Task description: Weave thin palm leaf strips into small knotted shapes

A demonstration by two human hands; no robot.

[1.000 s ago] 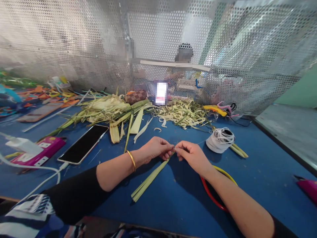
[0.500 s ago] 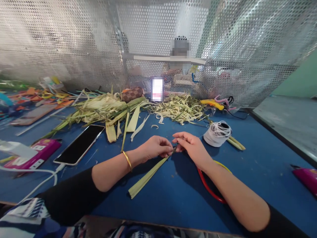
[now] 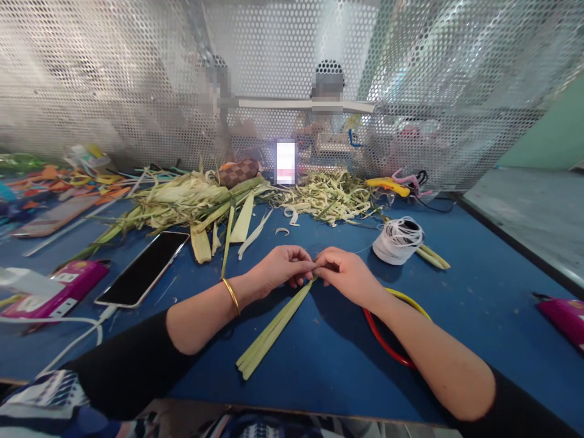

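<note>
My left hand and my right hand meet over the middle of the blue table, fingers pinched with their tips touching. Between them they grip the narrow upper end of a folded pale green corn-husk strip. Its wider, loose end slants down toward me. The gripped tip is hidden by my fingers. A faint thin thread seems to run from the white thread spool toward my hands. Beneath my right forearm lies a red and yellow ring-shaped handle, partly covered.
A black-screened phone and a magenta power strip lie left. Behind my hands are a heap of husks, shredded strips and a lit phone. A perforated metal screen stands behind, people beyond it.
My right fingers have closed in against my left fingertips; its forefinger was raised before. The strip's lower end has spread and shifted slightly toward me.
</note>
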